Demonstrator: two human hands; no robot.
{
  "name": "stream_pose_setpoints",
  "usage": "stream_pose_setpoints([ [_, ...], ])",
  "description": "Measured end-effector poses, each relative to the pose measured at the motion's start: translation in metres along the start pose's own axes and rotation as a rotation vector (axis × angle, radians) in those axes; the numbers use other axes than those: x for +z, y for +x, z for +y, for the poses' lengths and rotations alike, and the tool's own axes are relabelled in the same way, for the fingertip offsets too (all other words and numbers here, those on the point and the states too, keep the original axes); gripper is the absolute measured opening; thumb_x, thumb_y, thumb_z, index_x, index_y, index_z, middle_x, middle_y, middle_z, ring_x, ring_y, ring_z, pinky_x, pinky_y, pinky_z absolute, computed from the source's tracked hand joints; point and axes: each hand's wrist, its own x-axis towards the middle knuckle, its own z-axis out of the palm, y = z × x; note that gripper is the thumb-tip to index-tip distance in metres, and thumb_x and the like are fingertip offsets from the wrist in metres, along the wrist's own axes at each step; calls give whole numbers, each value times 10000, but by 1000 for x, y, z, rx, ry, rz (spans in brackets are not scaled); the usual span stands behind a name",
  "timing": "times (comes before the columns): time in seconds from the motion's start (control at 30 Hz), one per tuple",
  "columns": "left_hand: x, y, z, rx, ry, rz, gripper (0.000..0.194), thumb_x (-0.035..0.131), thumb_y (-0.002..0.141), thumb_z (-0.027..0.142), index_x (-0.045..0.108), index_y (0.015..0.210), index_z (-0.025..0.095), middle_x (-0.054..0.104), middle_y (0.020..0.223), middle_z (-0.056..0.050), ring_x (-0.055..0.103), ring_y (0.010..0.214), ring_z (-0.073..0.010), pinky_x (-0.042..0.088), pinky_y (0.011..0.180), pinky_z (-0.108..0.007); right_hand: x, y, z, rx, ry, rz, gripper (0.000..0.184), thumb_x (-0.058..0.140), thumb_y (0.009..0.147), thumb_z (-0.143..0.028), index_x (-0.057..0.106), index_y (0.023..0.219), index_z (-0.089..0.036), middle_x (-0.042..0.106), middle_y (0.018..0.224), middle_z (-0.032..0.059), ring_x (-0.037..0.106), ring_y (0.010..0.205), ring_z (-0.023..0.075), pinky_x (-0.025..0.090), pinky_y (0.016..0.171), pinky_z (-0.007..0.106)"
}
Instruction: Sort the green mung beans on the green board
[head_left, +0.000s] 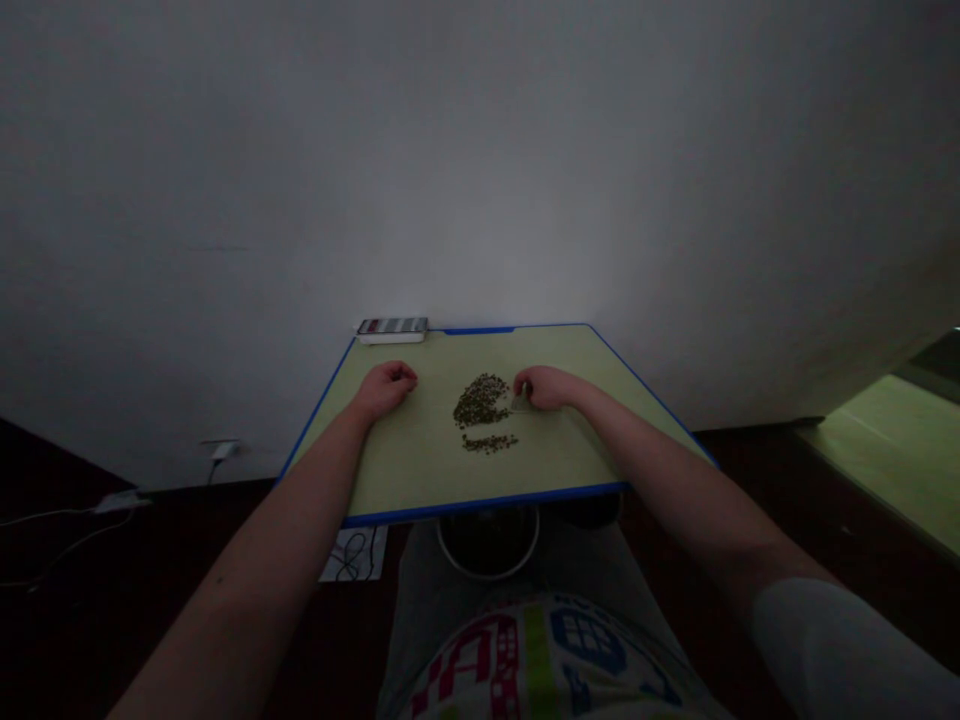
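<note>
Right hand (547, 388), three o'clock of the grains (480, 402), pinches a card (519, 405); left hand (385, 389), nine o'clock, curls inward, grip unclear.

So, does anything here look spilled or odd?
Nothing clearly stands out. The small dark bits lie in a heap and a separate row on the table, beside the right hand, seemingly gathered rather than spilled.

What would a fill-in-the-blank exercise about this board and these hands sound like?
1. The board has a ____ border.
2. The main pile of bits lies ____ the left hand and the right hand.
3. The thin flat piece is held in the ____ hand.
4. The box is nearer the ____ hand.

Missing words: blue; between; right; left.
</note>
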Motion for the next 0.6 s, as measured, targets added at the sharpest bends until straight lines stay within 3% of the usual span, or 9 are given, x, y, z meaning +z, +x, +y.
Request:
stream_pose_setpoints([
  [0.13,0,2,-3,17,2,-4,214,610,577,325,585,732,180,526,571,36,437,490,-102,337,492,-239,0,-1,-2,-5,19,39,364,590,759,-62,684,1086,-192,721,974,62,648,875,182,446,719,222],
  [0.6,-1,2,-1,30,77,9,202,600,596,316,602,736,169,530,572,26,452,523,-105,352,509,-230,7,-18,0,7,65,53,409,557,710,-45,678,1078,-177,728,939,66,642,820,178,427,671,222],
])
